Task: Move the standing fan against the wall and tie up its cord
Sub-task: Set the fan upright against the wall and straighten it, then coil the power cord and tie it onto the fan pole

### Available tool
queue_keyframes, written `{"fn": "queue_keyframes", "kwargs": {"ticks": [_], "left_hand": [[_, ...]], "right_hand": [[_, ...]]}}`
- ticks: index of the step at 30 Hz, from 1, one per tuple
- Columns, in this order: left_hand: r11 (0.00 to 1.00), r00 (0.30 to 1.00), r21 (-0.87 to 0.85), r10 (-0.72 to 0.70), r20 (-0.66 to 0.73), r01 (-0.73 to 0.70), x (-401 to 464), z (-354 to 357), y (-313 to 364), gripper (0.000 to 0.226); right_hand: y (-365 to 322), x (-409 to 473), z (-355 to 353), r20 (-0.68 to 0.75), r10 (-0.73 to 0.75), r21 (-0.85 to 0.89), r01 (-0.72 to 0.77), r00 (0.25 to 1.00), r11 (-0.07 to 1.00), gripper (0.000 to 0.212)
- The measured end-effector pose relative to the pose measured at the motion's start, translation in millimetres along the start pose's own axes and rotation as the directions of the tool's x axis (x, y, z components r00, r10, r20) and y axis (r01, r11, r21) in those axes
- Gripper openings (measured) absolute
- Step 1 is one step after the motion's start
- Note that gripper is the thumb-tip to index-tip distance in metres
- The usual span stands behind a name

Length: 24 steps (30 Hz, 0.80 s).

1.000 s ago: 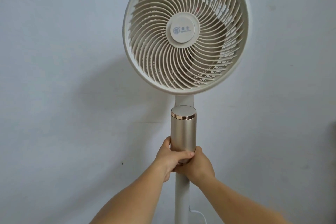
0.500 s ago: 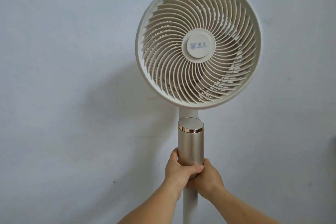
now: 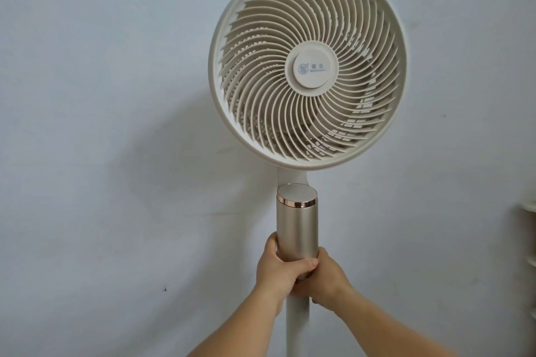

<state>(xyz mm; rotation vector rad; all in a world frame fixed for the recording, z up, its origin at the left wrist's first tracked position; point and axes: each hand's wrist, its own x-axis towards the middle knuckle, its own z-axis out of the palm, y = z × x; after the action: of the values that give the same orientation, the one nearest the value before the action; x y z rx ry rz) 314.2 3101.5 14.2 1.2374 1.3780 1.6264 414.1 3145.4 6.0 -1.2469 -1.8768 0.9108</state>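
The standing fan [image 3: 307, 66] has a round cream grille with spiral ribs, a champagne-gold cylinder [image 3: 296, 226] below the head, and a white pole [image 3: 297, 324] running down out of view. It stands close in front of the pale wall [image 3: 101, 95]. My left hand [image 3: 275, 272] wraps the lower end of the gold cylinder from the left. My right hand [image 3: 326, 278] grips the same spot from the right, just below the left fingers. The fan's base and cord are out of view.
The fan throws a soft shadow on the wall to its left. A pale shelf-like edge [image 3: 529, 229] shows at the right border. A small dark speck [image 3: 165, 289] marks the wall low on the left.
The fan and both hands sit lower and further right in the view than a second ago. The grip on the gold cylinder is unchanged. The white cord by the pole has dropped out of view.
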Motion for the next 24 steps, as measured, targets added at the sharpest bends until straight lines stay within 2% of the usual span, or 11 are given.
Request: {"fn": "queue_keyframes", "kwargs": {"ticks": [7,12,18,24], "left_hand": [[0.998,0.999,0.041,-0.048,0.018,0.047,-9,-3,10,0.072],[0.995,0.997,0.075,-0.070,0.036,0.068,-25,-5,23,0.057],[0.988,0.995,0.118,-0.101,0.008,0.099,-46,-2,35,0.061],[0.971,0.989,0.189,-0.144,-0.036,0.148,-65,-1,32,0.063]], "right_hand": [[-13,-11,-10,0.050,0.053,-0.121,-0.046,0.997,0.992,0.057],[-20,-28,-20,0.062,0.042,-0.111,-0.035,0.997,0.993,0.058],[-28,-49,-34,0.072,0.066,-0.129,-0.056,0.995,0.990,0.084],[-14,-63,-36,0.050,0.121,-0.101,-0.116,0.991,0.988,0.072]]}}
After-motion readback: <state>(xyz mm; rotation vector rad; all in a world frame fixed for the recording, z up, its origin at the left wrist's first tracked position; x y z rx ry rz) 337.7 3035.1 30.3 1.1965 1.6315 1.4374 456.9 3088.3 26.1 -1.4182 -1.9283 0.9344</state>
